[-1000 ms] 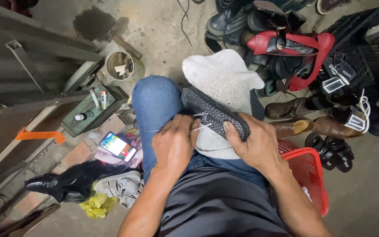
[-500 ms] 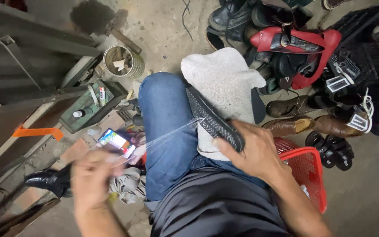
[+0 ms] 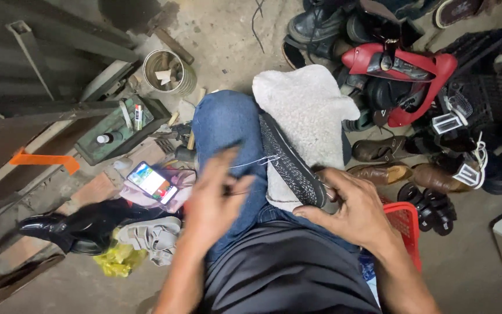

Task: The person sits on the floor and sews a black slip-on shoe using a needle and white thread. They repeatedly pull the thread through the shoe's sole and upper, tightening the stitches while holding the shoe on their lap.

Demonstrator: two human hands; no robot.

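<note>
A dark knit sneaker (image 3: 290,164) lies on the person's lap, bedded on a pale fleecy cloth (image 3: 306,110) spread over the right thigh; its long axis runs on a slant, one end up near the knee and toward the top of the view, the other end down under the right hand (image 3: 352,212); it is turned on its side, sole edge toward the jeans (image 3: 228,125); which end is the toe I cannot tell. A thin pale thread (image 3: 251,163) runs from the sneaker's side to the left hand (image 3: 213,200).

The right hand is wrapped over the lower end of the sneaker, fingers curled and pressed on it, thumb on the near side; the left hand is blurred, hovering over the left thigh, fingers drawn together and pinching the thread's end; whether it holds a needle I cannot tell.

Left of the knee on the floor lies a phone (image 3: 152,182) with a lit, colourful screen, slanted; beyond it a green tray (image 3: 124,129) holding a small white tube and a dark bottle; farther up, a round tin can (image 3: 169,71); an orange strip (image 3: 45,160) by the left edge. A red plastic basket (image 3: 407,224) sits just beside the right wrist; a heap of shoes (image 3: 402,75) fills the upper right, a red one on top.
</note>
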